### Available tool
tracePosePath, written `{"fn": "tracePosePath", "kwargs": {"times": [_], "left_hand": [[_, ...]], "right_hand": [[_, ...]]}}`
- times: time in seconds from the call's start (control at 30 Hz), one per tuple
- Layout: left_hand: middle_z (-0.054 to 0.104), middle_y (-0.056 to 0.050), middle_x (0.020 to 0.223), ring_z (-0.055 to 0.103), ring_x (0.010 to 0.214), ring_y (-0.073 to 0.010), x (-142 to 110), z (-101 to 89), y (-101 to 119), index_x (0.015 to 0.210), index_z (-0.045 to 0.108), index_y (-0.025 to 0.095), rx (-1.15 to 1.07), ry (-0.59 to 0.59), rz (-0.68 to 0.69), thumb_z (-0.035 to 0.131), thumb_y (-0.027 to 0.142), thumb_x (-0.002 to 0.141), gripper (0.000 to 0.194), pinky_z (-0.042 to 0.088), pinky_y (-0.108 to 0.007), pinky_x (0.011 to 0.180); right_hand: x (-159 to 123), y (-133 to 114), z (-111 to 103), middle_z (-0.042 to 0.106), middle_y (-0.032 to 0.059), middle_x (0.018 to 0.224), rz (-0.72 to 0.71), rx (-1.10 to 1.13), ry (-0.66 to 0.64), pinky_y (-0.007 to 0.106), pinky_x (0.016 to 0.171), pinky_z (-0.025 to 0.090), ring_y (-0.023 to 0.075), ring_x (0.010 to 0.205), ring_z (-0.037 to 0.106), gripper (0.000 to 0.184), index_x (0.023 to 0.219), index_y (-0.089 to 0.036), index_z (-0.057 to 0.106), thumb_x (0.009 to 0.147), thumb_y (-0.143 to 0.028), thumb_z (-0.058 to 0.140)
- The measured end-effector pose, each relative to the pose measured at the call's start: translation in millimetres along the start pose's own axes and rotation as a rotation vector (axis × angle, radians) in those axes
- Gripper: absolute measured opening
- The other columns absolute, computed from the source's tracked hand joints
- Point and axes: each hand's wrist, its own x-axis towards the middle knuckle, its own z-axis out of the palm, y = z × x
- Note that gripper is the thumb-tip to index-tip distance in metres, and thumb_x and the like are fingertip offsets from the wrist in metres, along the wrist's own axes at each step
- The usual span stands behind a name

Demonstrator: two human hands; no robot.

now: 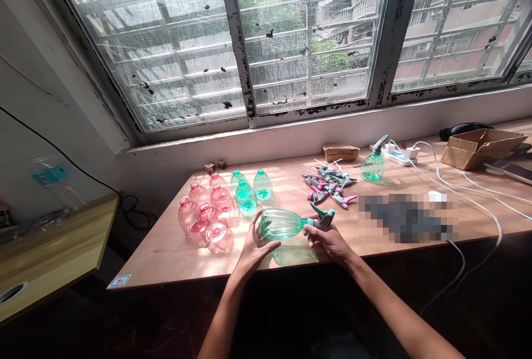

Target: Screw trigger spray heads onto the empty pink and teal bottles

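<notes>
I hold a green clear spray bottle (pixel 281 222) on its side just above the wooden table (pixel 166 248). My left hand (pixel 254 245) cups the bottle's base, fingers curled round it. At the bottle's neck, my right hand (pixel 326 240) grips the grey and teal spray head (pixel 322 219). Left of my hands stand several pink bottles (pixel 205 209) and green bottles (pixel 247 190), all without heads. A heap of loose spray heads (pixel 330 184) lies behind and to the right.
A finished green spray bottle (pixel 373 164) stands at the back near a power strip (pixel 398 155) with white cables (pixel 469 187). A cardboard box (pixel 477 147) sits far right, a woven pad (pixel 341 152) by the wall. A lower yellow table (pixel 50 254) stands on the left.
</notes>
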Motion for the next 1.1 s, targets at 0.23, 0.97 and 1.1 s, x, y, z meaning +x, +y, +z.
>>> {"fn": "tracePosePath", "kwargs": {"times": [0.23, 0.97, 1.1], "left_hand": [[0.049, -0.01, 0.155, 0.039, 0.146, -0.0343, 3, 0.2, -1, 0.147, 0.047, 0.026, 0.053, 0.027, -0.034, 0.076, 0.039, 0.081, 0.074, 0.032, -0.048, 0.121], [0.038, -0.011, 0.162, 0.032, 0.15, -0.0307, 0, 5.2, 11, 0.152, 0.038, 0.023, 0.19, 0.085, -0.053, 0.069, 0.047, 0.085, 0.078, 0.03, -0.042, 0.122], [0.047, -0.01, 0.156, 0.034, 0.149, -0.0295, 3, 4.4, 10, 0.147, 0.046, 0.023, 0.207, 0.113, -0.078, 0.062, 0.047, 0.09, 0.064, 0.03, -0.041, 0.122]], "right_hand": [[1, 0, -1, 0.07, -0.0031, 0.068, -0.007, 0.017, 0.016, 0.021, 0.047, 0.044, 0.0106, 0.048, 0.06, 0.035, 0.097, -0.021, 0.063, 0.075, -0.036, 0.086], [1, -2, -1, 0.07, -0.0033, 0.067, -0.002, -0.009, 0.002, 0.024, 0.046, 0.045, 0.0114, 0.045, 0.059, 0.034, 0.094, -0.02, 0.067, 0.072, -0.037, 0.087], [1, -4, -2, 0.071, -0.0023, 0.067, 0.015, -0.022, -0.008, 0.025, 0.046, 0.047, 0.0125, 0.046, 0.06, 0.033, 0.092, -0.02, 0.068, 0.072, -0.036, 0.088]]}}
